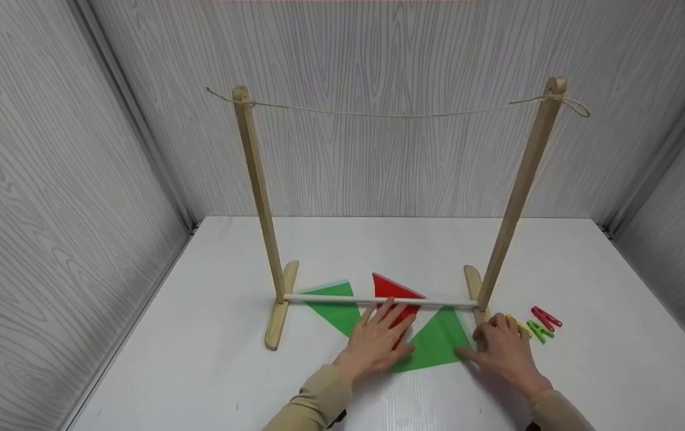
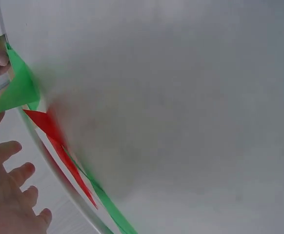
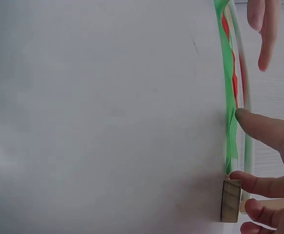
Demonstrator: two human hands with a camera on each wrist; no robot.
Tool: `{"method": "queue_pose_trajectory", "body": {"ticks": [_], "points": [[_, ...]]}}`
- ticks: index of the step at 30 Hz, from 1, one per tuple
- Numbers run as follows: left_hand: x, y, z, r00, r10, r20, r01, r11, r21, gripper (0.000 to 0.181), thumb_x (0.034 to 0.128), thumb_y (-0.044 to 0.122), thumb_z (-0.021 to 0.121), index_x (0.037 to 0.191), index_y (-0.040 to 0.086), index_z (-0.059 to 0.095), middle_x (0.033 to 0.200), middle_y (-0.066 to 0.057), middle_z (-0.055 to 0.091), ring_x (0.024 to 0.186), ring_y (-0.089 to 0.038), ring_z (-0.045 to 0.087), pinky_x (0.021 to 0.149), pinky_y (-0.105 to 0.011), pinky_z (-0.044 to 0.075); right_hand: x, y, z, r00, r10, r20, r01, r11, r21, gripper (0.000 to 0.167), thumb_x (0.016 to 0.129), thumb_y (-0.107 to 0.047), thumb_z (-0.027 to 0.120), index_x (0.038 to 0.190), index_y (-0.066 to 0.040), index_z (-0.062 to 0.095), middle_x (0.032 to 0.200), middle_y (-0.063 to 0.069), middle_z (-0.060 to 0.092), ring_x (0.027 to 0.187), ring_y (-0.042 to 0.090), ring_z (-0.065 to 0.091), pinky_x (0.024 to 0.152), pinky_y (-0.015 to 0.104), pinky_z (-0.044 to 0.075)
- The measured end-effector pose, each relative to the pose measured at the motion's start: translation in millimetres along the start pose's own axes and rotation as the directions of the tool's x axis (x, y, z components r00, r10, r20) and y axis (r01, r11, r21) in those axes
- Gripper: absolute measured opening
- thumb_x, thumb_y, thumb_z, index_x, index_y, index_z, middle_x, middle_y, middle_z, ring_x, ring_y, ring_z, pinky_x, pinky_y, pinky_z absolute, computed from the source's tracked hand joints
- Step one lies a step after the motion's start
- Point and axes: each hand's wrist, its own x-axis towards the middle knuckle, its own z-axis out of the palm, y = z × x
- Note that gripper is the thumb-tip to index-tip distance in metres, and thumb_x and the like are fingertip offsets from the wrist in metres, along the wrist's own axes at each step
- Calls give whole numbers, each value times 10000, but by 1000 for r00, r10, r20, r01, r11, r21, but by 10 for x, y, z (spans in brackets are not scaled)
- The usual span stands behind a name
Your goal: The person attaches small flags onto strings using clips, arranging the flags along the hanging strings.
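Note:
My left hand (image 1: 378, 338) hovers or rests over the red triangular flag (image 1: 391, 287), fingers spread, its thumb by the left corner of the near green triangular flag (image 1: 438, 341). That contact is unclear. My right hand (image 1: 504, 350) is bent beside the same green flag. In the right wrist view, its thumb (image 3: 261, 127) touches the green flag's (image 3: 228, 83) edge, and the index finger stands apart near the wooden foot (image 3: 231, 200). A second green flag (image 1: 332, 305) lies at the left under the white rod (image 1: 318, 297).
Two wooden posts (image 1: 258, 197) stand on feet, with a string (image 1: 378, 114) tied between their tops. Beside my right hand lie a red clothespin (image 1: 546, 318), a green clothespin (image 1: 539, 330) and a partly covered yellow clothespin (image 1: 522, 326). Wood-grain walls enclose the white table (image 1: 211, 335).

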Motion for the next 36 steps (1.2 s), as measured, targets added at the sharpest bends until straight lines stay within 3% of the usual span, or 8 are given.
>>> {"method": "queue_pose_trajectory", "body": {"ticks": [9, 15, 22, 30, 36], "points": [[81, 124, 58, 994, 80, 77, -79, 997, -23, 613, 1001, 475, 566, 1554, 275, 392, 1645, 67, 341, 1570, -198, 209, 1286, -435, 206, 12, -24, 9, 1000, 18, 4, -18, 1000, 5, 474, 733, -457, 870, 908, -64, 671, 1057, 127, 516, 1034, 336, 464, 908, 571, 347], [64, 178, 43, 991, 74, 111, -72, 997, -22, 604, 990, 469, 582, 1536, 259, 429, 1644, 107, 334, 1573, -161, 196, 1288, -426, 195, 24, -21, 24, 999, 45, 4, -45, 999, 27, 431, 728, -420, 880, 888, -65, 695, 1063, 131, 537, 1046, 338, 482, 925, 565, 338], [80, 198, 25, 988, 66, 140, -64, 998, -15, 558, 981, 484, 584, 1505, 330, 467, 1648, 122, 319, 1579, -145, 163, 1293, -426, 172, 61, -20, 12, 996, 84, 19, -86, 991, 102, 327, 752, -322, 880, 860, -51, 731, 1021, 119, 537, 1030, 312, 472, 964, 580, 304], [71, 187, 21, 988, 66, 137, -57, 996, -69, 543, 958, 481, 625, 1471, 344, 510, 1634, 101, 355, 1579, -156, 171, 1295, -434, 170, 87, -59, 27, 992, 121, 35, -125, 981, 145, 213, 792, -222, 857, 827, -39, 755, 1025, 130, 554, 1028, 319, 492, 972, 580, 321], [52, 180, 4, 989, 68, 133, -52, 991, -120, 537, 953, 468, 641, 1460, 331, 530, 1629, 91, 368, 1577, -158, 181, 1295, -441, 167, 72, -73, 48, 994, 113, -2, -112, 982, 155, 137, 804, -165, 836, 791, -52, 761, 1061, 147, 577, 1069, 340, 511, 994, 599, 317]]}}
